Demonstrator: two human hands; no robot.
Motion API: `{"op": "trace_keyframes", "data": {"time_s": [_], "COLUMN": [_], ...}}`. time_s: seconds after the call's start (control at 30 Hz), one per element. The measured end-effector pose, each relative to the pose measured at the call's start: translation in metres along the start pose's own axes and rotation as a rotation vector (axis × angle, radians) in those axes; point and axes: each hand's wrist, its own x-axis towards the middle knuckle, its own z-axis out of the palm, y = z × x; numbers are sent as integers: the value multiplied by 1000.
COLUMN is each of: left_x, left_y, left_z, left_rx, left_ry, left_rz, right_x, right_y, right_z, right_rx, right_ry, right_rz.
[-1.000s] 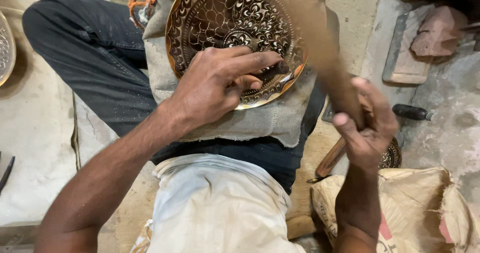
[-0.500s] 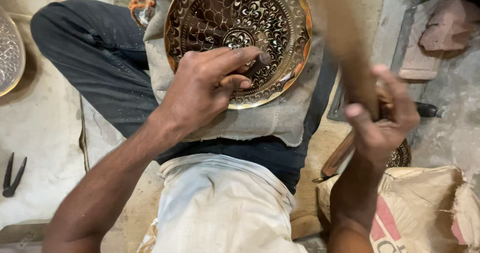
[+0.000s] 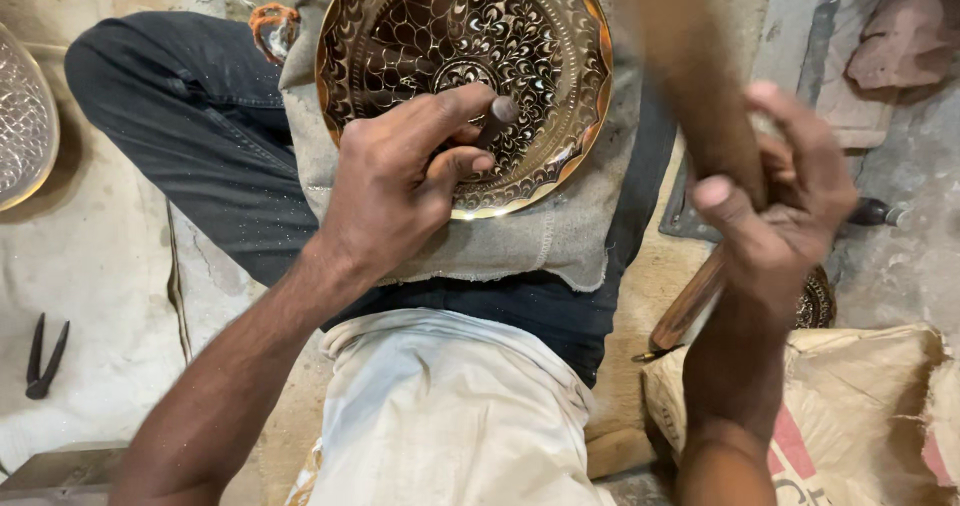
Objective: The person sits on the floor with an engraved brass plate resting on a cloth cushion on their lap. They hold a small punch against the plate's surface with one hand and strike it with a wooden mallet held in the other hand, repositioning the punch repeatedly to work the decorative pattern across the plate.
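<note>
A round brass plate with dark engraved leaf patterns rests on a grey cloth over my lap. My left hand lies on the plate's lower part, fingers closed around a short metal chisel whose top sticks out by the thumb. My right hand is raised at the right, gripping a wooden mallet that is blurred by motion and reaches up past the plate's right rim.
Another patterned metal dish lies at the left edge. Black pliers sit on the floor at lower left. A wooden-handled tool and a sack are at lower right. A brick lies at top right.
My right hand has lifted the mallet higher and nearer the plate. The left hand has stayed on the plate with the chisel, shifting slightly.
</note>
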Motion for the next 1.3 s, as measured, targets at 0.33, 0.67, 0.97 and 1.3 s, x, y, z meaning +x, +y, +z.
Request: {"op": "trace_keyframes", "data": {"time_s": [0.33, 0.67, 0.97, 1.3], "left_x": [0, 2, -2, -1], "left_y": [1, -3, -5, -1], "left_z": [-1, 5, 4, 2], "left_rx": [-132, -19, -53, 15], "left_ry": [16, 19, 24, 7], "left_rz": [-35, -26, -15, -15], "right_x": [10, 9, -3, 5], "right_y": [11, 17, 22, -13], "right_z": [-3, -7, -12, 4], "right_rx": [-73, -9, -105, -112], "right_ry": [-313, -252, -333, -166], "right_rz": [14, -17, 83, 54]}}
